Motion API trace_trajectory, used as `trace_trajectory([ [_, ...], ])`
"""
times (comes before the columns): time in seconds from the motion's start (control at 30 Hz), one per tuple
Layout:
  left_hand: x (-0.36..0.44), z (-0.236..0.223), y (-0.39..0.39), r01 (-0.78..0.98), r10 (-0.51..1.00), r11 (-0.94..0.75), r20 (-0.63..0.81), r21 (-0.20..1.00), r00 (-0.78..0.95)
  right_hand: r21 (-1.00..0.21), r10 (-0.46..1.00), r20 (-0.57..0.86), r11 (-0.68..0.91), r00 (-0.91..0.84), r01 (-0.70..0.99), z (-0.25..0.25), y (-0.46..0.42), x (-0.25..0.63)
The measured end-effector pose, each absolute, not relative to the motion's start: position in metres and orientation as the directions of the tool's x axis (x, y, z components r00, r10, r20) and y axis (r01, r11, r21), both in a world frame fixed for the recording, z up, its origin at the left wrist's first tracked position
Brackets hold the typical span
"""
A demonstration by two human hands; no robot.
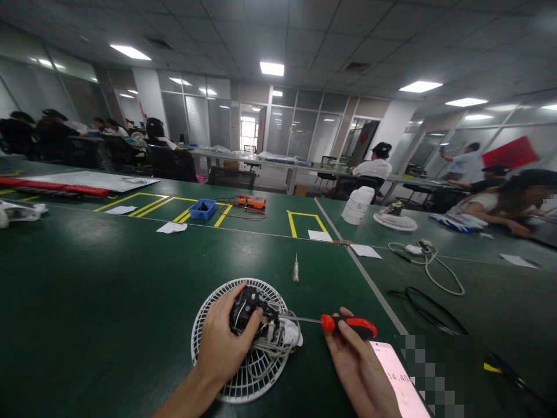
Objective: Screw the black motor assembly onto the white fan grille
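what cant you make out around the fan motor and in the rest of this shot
Red screwdriver, head view: tip lost against the motor.
Motor, head view: near-left side behind the left hand.
Phone, head view: partly behind the right hand, lower end cut by the bottom edge.
Blue bin, head view: contents too small and dark.

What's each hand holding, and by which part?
Right hand: metal-shafted screwdriver, by its red-and-black handle. Left hand: black motor unit, by its body, atop the round white plastic grille.

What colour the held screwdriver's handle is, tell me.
The screwdriver handle is red and black, in the head view.
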State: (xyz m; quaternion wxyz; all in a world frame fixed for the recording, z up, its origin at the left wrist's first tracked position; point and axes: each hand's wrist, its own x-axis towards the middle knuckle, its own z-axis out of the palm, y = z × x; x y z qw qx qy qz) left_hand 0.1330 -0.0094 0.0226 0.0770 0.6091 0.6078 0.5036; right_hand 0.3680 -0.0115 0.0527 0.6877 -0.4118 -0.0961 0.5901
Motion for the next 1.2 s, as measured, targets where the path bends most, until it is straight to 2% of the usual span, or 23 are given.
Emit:
trace_trajectory([
  [0.27, 0.1315, 0.0194, -0.0086, 0.681, 0.818, -0.249, 0.526, 0.689, -0.234, -0.701, 0.902, -0.36, -0.093, 0.238, -0.707, 0.0468, -0.0113, 0.3705],
  [0.53, 0.1305, 0.0215, -0.0106, 0.714, 0.797, -0.31, 0.581, 0.628, -0.165, -0.697, 0.915, -0.327, -0.064, 0.237, -0.715, 0.0466, -0.0112, 0.3749],
  [0.73, 0.1317, 0.0208, -0.0091, 0.749, 0.792, -0.305, 0.593, 0.588, -0.143, -0.674, 0.878, -0.418, -0.128, 0.233, -0.727, 0.0455, -0.0095, 0.3705],
  [1.2, 0.1323, 0.0234, -0.0093, 0.741, 0.788, -0.299, 0.594, 0.601, -0.164, -0.655, 0.894, -0.371, -0.059, 0.252, -0.754, 0.0428, -0.0067, 0.3753],
])
